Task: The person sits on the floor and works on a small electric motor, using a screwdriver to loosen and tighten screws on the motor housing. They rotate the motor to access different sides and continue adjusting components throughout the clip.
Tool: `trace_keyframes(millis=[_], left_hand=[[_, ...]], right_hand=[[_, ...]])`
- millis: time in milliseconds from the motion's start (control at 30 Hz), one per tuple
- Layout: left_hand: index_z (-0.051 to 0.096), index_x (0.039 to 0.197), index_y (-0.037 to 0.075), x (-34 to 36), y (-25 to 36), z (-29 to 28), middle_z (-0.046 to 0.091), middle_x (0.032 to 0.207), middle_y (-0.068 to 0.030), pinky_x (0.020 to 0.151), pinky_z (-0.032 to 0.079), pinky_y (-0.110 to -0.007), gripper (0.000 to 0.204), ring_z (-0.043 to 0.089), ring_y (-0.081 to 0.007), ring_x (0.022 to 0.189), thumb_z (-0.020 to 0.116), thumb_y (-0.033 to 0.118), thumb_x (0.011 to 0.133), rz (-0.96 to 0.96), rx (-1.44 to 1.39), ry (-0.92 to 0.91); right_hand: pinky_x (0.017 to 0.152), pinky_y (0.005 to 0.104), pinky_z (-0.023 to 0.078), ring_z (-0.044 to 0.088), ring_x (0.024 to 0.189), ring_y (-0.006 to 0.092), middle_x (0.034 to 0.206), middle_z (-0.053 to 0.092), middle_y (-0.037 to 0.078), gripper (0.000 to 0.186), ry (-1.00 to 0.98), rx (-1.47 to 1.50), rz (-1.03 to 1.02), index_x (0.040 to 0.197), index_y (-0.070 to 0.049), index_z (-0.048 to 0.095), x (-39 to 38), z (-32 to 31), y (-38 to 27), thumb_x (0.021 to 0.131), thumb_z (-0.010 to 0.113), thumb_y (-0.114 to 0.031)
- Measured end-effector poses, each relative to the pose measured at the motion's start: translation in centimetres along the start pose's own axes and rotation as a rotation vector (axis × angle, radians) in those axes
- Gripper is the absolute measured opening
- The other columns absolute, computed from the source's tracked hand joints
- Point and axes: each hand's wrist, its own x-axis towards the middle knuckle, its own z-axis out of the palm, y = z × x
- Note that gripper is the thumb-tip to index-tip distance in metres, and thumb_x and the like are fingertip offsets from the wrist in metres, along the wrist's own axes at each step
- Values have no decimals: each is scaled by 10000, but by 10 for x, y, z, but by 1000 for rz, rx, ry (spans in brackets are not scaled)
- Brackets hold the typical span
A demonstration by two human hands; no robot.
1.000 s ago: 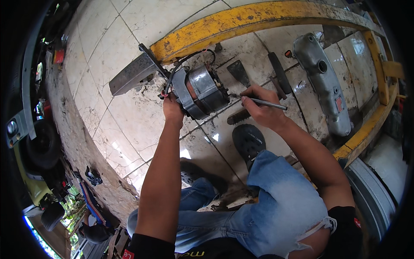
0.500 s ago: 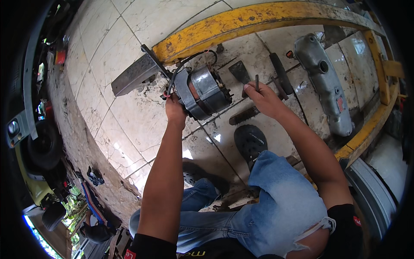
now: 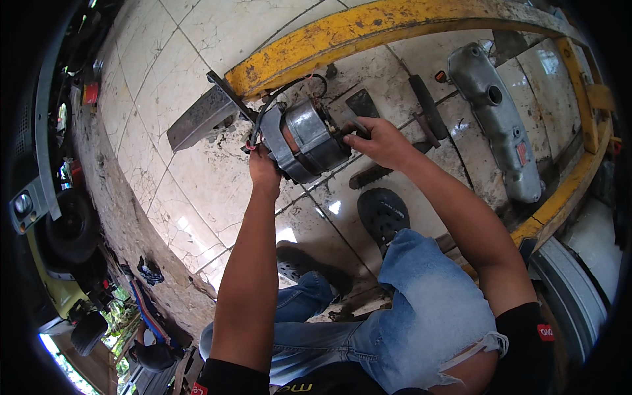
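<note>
My left hand [image 3: 263,168] grips the near left side of a grey alternator [image 3: 309,131] with copper windings, black wires [image 3: 286,89] and red wire ends. My right hand [image 3: 376,141] is closed on a slim metal tool [image 3: 352,125], held against the alternator's right end, whose tip is hidden. On the tiles behind that hand lie a dark flat scraper [image 3: 361,101], a black-handled bar [image 3: 424,99] and a long dark brush [image 3: 365,176].
A yellow steel frame [image 3: 355,26] curves along the back and right. Inside it lie a long aluminium cover [image 3: 494,125] and a dark angled metal plate [image 3: 197,122]. A vehicle with a tyre [image 3: 69,227] stands at the far left beyond a concrete edge. My feet rest below the alternator.
My right hand moved up and then left onto the alternator's right end, turning the tool from pointing sideways to angled away from me. My left hand stayed gripping the alternator.
</note>
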Motion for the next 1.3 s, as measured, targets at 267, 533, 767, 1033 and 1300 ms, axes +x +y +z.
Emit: trace_keyframes(millis=[267, 533, 767, 1033, 1300], left_hand=[[443, 1422, 130, 2, -4, 3, 608, 1272, -81, 772, 583, -448, 418, 652, -272, 1082, 441, 234, 1018, 27, -52, -46], [543, 1173, 54, -4, -2, 8, 612, 914, -95, 615, 504, -382, 262, 613, -229, 762, 408, 257, 1075, 54, -143, 54], [504, 1353, 128, 10, -11, -9, 645, 1159, -67, 671, 565, -390, 343, 676, -231, 972, 417, 233, 1038, 83, -29, 19], [550, 1198, 25, 5, -11, 16, 640, 993, -127, 674, 494, -395, 316, 613, -249, 804, 414, 282, 1075, 70, -83, 49], [508, 1359, 104, 58, -69, -34, 548, 1283, -96, 936, 448, -365, 464, 517, -240, 1166, 583, 311, 950, 381, 211, -58]], right_hand=[[786, 307, 489, 568, 878, 115, 958, 648, 55, 331, -2, -44, 53, 1174, 20, 601, -5, -2, -5, 950, 675, -212], [885, 320, 491, 611, 980, 177, 1112, 664, 142, 473, 29, 260, 67, 1248, 46, 566, -23, 17, 4, 866, 715, -190], [830, 305, 508, 601, 952, 150, 1095, 667, 114, 466, 15, 333, 140, 1272, 24, 577, -27, 26, 0, 884, 720, -190], [801, 335, 511, 620, 903, 165, 1005, 694, 108, 419, -43, 196, 18, 1215, 19, 628, -18, 9, 23, 891, 733, -224], [796, 372, 499, 647, 863, 264, 929, 677, 179, 386, -70, -172, -108, 1145, -24, 670, -5, 13, 15, 911, 687, -331]])
